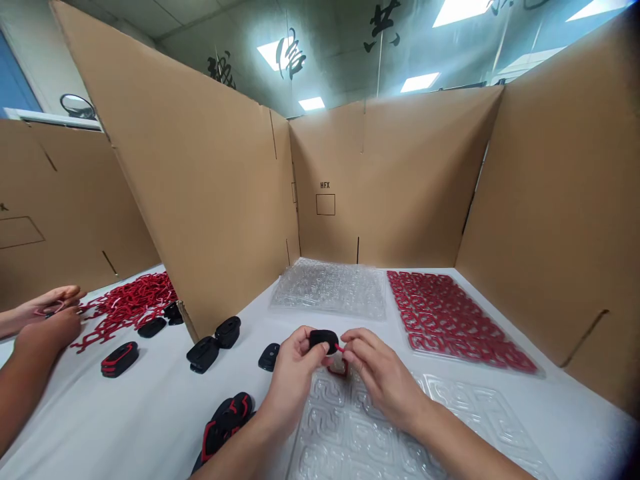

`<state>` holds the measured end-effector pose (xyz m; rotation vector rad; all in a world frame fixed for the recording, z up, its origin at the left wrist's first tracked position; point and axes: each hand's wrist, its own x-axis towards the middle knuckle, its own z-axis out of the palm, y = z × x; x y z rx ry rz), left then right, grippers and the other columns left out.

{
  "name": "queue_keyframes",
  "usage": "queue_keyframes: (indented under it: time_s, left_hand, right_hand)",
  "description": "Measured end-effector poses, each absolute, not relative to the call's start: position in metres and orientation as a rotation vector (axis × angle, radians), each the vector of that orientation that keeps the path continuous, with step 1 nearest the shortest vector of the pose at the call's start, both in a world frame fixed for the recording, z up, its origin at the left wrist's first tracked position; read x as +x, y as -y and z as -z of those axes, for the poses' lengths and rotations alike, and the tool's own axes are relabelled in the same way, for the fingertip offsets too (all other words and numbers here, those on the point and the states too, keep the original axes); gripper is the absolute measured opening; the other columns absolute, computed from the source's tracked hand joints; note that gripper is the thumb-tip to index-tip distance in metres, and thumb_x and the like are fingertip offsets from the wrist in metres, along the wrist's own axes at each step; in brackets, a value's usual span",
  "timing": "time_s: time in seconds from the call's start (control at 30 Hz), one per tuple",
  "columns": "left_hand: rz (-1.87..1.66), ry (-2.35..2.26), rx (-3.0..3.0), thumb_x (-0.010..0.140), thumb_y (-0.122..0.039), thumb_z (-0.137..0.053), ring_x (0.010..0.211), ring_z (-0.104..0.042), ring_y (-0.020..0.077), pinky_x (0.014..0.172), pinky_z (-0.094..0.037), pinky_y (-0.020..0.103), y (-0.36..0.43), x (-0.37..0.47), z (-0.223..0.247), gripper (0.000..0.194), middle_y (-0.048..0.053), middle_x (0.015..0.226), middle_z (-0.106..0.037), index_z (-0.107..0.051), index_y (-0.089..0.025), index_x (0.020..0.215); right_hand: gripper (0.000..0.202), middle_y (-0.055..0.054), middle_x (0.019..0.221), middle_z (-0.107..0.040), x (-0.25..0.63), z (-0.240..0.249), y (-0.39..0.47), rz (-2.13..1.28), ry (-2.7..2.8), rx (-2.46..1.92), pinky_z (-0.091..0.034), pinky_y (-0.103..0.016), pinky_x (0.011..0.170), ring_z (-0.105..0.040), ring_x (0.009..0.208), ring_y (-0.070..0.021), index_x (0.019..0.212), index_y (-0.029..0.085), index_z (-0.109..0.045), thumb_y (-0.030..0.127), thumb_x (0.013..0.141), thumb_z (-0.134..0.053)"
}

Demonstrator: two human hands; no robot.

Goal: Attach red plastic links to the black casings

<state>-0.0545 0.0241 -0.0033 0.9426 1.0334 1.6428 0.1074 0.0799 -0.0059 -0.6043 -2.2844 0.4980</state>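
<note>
For the black oval shell (319, 338): looks like plastic or rubber, matt and smooth. For the thin red strip (339, 348) just beside: seems plastic, too small to tell the finish. For the clear moulded tray (360, 437) with raised curls: looks like thin plastic, very glossy, catches light along the ridges. For the stack of clear embossed sheets (330, 291) behind: shines similarly, bumpy on top. For the flat array of red curled pieces (457, 321): shows a plastic shine. For the tall brown panels (200, 173): appears to be cardboard, matt and smooth. For the white tabletop (145, 420): looks smooth, softly matt. For the large greenish pane (340, 67) above: reflects like polished glass.
</note>
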Motion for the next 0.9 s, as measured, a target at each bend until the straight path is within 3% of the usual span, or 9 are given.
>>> queue_keyframes:
  time_s: [0.07, 0.2, 0.3, 0.4, 0.57, 0.77, 0.9]
  left_hand:
    - [-1.602, -0.941, 0.846, 0.072, -0.025, -0.076, 0.074, -0.061, 0.0149, 0.066, -0.051, 0.026, -0.025, -0.054, 0.003, 0.018, 0.005, 0.082, -0.068, -0.064, -0.014, 0.081]
    - [-1.554, -0.867, 0.725, 0.067, -0.025, -0.081, 0.068, -0.062, 0.0135, 0.061, -0.051, 0.024, -0.026, -0.052, 0.007, 0.023, 0.007, 0.078, -0.070, -0.064, -0.012, 0.076]
    - [-1.575, -0.859, 0.689, 0.064, -0.021, -0.083, 0.066, -0.062, 0.0119, 0.062, -0.052, 0.022, -0.025, -0.051, 0.008, 0.022, 0.004, 0.074, -0.069, -0.064, -0.013, 0.073]
    - [-1.581, -0.847, 0.646, 0.061, -0.018, -0.084, 0.066, -0.062, 0.0111, 0.066, -0.053, 0.023, -0.025, -0.051, 0.006, 0.023, 0.002, 0.075, -0.069, -0.063, -0.013, 0.071]
    - [-1.593, -0.874, 0.591, 0.059, -0.019, -0.086, 0.067, -0.063, 0.0124, 0.067, -0.055, 0.024, -0.027, -0.051, 0.008, 0.026, 0.004, 0.075, -0.070, -0.062, -0.013, 0.069]
    - [-1.621, -0.877, 0.578, 0.061, -0.019, -0.084, 0.067, -0.063, 0.0124, 0.065, -0.054, 0.023, -0.030, -0.054, 0.012, 0.024, 0.005, 0.075, -0.070, -0.063, -0.013, 0.070]
    - [-1.590, -0.916, 0.607, 0.060, -0.022, -0.083, 0.061, -0.061, 0.0118, 0.056, -0.051, 0.022, -0.031, -0.052, 0.016, 0.025, 0.004, 0.069, -0.069, -0.061, -0.014, 0.067]
  right_hand:
    - [0.032, -0.008, 0.102, -0.062, 0.108, 0.008, -0.085, -0.716, 2.140, -0.634, -0.048, -0.032, 0.079, -0.059, 0.091, -0.0194, 0.082, 0.020, -0.058, 0.036, 0.101, -0.037]
    - [0.039, -0.002, 0.070, -0.061, 0.106, 0.012, -0.092, -1.237, 1.874, -0.706, -0.048, -0.028, 0.060, -0.058, 0.065, -0.0162, 0.078, 0.019, -0.058, 0.054, 0.093, -0.049]
    - [0.042, -0.002, 0.073, -0.064, 0.104, 0.011, -0.094, -1.433, 1.713, -0.697, -0.049, -0.028, 0.060, -0.059, 0.064, -0.0152, 0.080, 0.018, -0.063, 0.059, 0.082, -0.062]
    - [0.044, -0.004, 0.083, -0.068, 0.103, 0.010, -0.095, -1.560, 1.552, -0.693, -0.049, -0.027, 0.059, -0.061, 0.067, -0.0154, 0.088, 0.018, -0.067, 0.059, 0.075, -0.070]
    - [0.048, -0.007, 0.086, -0.070, 0.104, 0.012, -0.096, -1.739, 1.304, -0.661, -0.047, -0.026, 0.057, -0.063, 0.068, -0.0154, 0.099, 0.017, -0.067, 0.060, 0.077, -0.069]
    - [0.042, -0.004, 0.083, -0.067, 0.104, 0.009, -0.092, -1.782, 1.379, -0.664, -0.046, -0.024, 0.058, -0.060, 0.069, -0.0139, 0.092, 0.017, -0.069, 0.052, 0.071, -0.079]
    - [0.038, 0.001, 0.069, -0.060, 0.103, 0.010, -0.093, -1.771, 1.364, -0.655, -0.039, -0.022, 0.053, -0.051, 0.057, -0.0095, 0.078, 0.016, -0.066, 0.050, 0.069, -0.080]
